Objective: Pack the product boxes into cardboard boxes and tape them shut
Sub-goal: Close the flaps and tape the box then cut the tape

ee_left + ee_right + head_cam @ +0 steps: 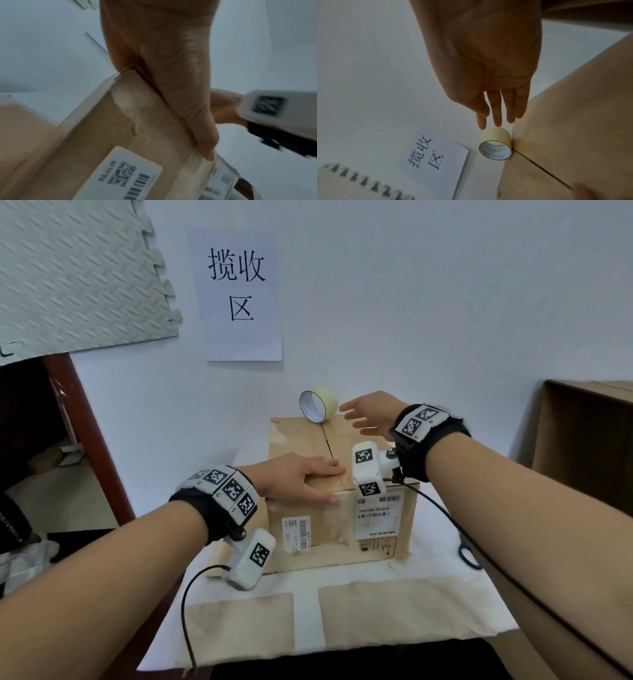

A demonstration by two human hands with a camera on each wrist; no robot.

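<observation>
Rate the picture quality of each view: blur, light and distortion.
Head view: evenly lit and sharp, wide-angle bending at the edges, tape roll crisp. Left wrist view: dim, the left hand and cardboard box soft, wrist device at right smeared. Right wrist view: dim, right hand shadowed, foam mat blurred.

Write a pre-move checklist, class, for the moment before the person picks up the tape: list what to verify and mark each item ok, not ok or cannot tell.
1. Flaps of the cardboard box lie closed, seam showing on top: ok.
2. Left hand rests flat on the lid near the front edge, holding it down: ok.
3. Tape roll stands on edge at the far end of the seam, within reach: ok.
4. Right hand is free, fingers straight, just short of the roll: ok.
5. Loose tape end easy to find: cannot tell.
6. Product boxes packed inside: cannot tell, lid hides them.
</observation>
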